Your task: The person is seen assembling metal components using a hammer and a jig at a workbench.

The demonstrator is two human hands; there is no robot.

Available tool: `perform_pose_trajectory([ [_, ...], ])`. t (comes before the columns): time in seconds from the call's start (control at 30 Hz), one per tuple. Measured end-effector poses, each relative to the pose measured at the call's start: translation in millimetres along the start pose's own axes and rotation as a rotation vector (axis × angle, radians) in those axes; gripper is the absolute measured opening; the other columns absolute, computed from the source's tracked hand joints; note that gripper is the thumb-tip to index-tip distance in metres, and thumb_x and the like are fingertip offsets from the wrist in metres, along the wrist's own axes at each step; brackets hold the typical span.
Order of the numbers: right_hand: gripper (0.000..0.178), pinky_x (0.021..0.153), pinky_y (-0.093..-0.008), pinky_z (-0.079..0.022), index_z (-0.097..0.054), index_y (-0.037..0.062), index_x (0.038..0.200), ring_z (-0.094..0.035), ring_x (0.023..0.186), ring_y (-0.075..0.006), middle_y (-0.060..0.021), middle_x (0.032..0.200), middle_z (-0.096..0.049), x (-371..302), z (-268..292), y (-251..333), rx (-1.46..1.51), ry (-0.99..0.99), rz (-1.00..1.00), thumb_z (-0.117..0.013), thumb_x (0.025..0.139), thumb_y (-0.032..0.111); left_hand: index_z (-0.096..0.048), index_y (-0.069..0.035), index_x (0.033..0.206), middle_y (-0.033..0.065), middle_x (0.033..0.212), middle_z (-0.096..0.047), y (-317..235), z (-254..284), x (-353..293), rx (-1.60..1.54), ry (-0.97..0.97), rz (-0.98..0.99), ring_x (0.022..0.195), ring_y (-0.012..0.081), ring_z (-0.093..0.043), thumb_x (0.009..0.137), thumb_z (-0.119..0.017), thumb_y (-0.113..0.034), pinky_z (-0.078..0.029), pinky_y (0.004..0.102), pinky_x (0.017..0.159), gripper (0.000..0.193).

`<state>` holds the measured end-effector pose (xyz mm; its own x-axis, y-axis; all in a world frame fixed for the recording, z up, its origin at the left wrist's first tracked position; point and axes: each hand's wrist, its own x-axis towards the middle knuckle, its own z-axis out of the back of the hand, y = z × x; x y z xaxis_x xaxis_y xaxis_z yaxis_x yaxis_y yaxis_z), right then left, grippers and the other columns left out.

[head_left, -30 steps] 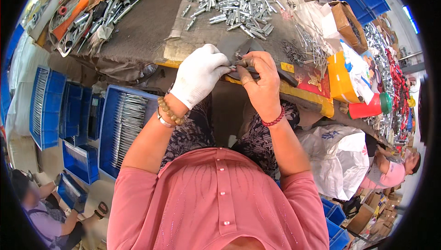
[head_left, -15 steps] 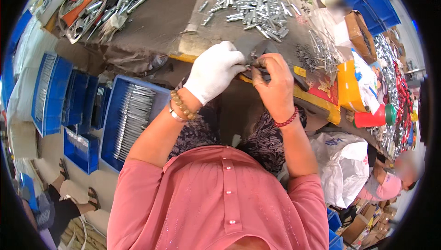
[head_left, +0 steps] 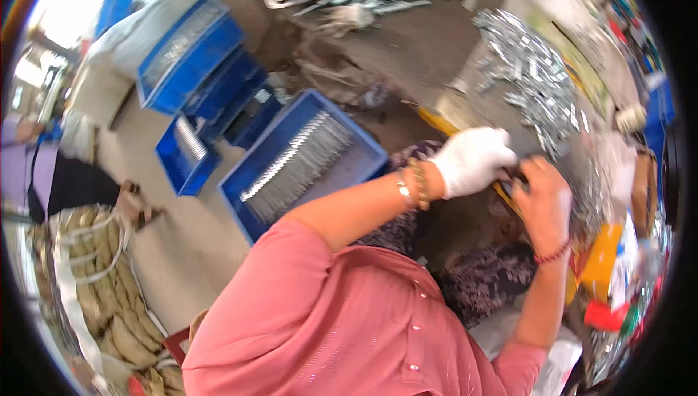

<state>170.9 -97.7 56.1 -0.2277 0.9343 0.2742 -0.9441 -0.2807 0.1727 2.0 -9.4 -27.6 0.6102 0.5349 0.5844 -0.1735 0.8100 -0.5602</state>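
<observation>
My left hand (head_left: 476, 162), in a white glove, is closed at the table's near edge, its fingertips pinched. Close beside it on the right, my bare right hand (head_left: 544, 196) has its fingers bent together in a pinch. Whatever lies between the fingertips is too small and blurred to make out. Beyond the hands a heap of short silvery metal pieces (head_left: 527, 69) covers part of the worktable (head_left: 429, 47). Thin metal rods (head_left: 585, 196) lie just right of my right hand, smeared by motion.
On my left stands a blue bin (head_left: 363, 141) with a row of metal parts (head_left: 302, 167). Beyond it are a small blue bin (head_left: 182, 172) and a larger blue bin (head_left: 185, 54). A yellow box (head_left: 602, 261) and a red container (head_left: 605, 316) stand at right. Another person (head_left: 62, 170) is far left.
The view has swung to the left, so the table and my hands now sit farther right in the picture. Both hands stay close together, still pinching.
</observation>
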Motion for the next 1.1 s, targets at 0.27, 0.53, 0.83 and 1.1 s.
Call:
perform_pose_trajectory([
  [0.27, 0.012, 0.067, -0.0444, -0.048, -0.057, -0.0007, 0.088, -0.059, 0.074, -0.0404, -0.0173, 0.085, -0.059, -7.2, -13.9, -1.1, 0.173, -0.030, -0.185, -0.067, 0.082, -0.003, -0.072, -0.012, 0.084, 0.0118, 0.092, -0.063, -2.3, -0.3, -2.4, 0.018, 0.023, 0.106, 0.093, 0.0350, -0.066, 0.079, -0.081, -0.023, -0.053, 0.0453, 0.080, 0.015],
  [0.53, 0.013, 0.073, -0.0506, -0.048, -0.058, -0.0008, 0.092, -0.062, 0.085, -0.0446, -0.0194, 0.090, -0.061, 0.7, -8.3, 3.9, -0.028, 0.059, -0.036, -0.069, 0.085, 0.000, -0.073, -0.013, 0.084, 0.0113, 0.091, -0.063, 4.3, -4.8, -2.7, -0.002, 0.007, 0.090, 0.093, 0.0349, -0.066, 0.078, -0.081, -0.021, -0.054, 0.0457, 0.080, 0.013],
  [0.83, 0.019, 0.078, -0.0450, -0.051, -0.063, -0.0003, 0.109, -0.064, 0.088, -0.0404, -0.0192, 0.098, -0.062, -25.2, -19.0, -13.1, 0.022, -0.062, -0.107, -0.066, 0.090, 0.001, -0.074, -0.014, 0.086, 0.0116, 0.091, -0.064, 0.0, -7.8, 2.8, -0.021, 0.031, 0.090, 0.093, 0.0352, -0.066, 0.080, -0.080, -0.025, -0.054, 0.0464, 0.081, 0.014],
  [1.1, 0.025, 0.082, -0.0408, -0.054, -0.070, 0.0032, 0.111, -0.067, 0.091, -0.0325, -0.0141, 0.099, -0.066, -43.2, 3.2, -21.1, 0.106, -0.248, -0.337, -0.073, 0.086, 0.006, -0.072, -0.011, 0.086, 0.0099, 0.088, -0.061, 4.1, 9.2, -0.7, 0.016, 0.019, 0.025, 0.089, 0.0315, -0.063, 0.083, -0.079, -0.021, -0.053, 0.0417, 0.081, 0.013],
])
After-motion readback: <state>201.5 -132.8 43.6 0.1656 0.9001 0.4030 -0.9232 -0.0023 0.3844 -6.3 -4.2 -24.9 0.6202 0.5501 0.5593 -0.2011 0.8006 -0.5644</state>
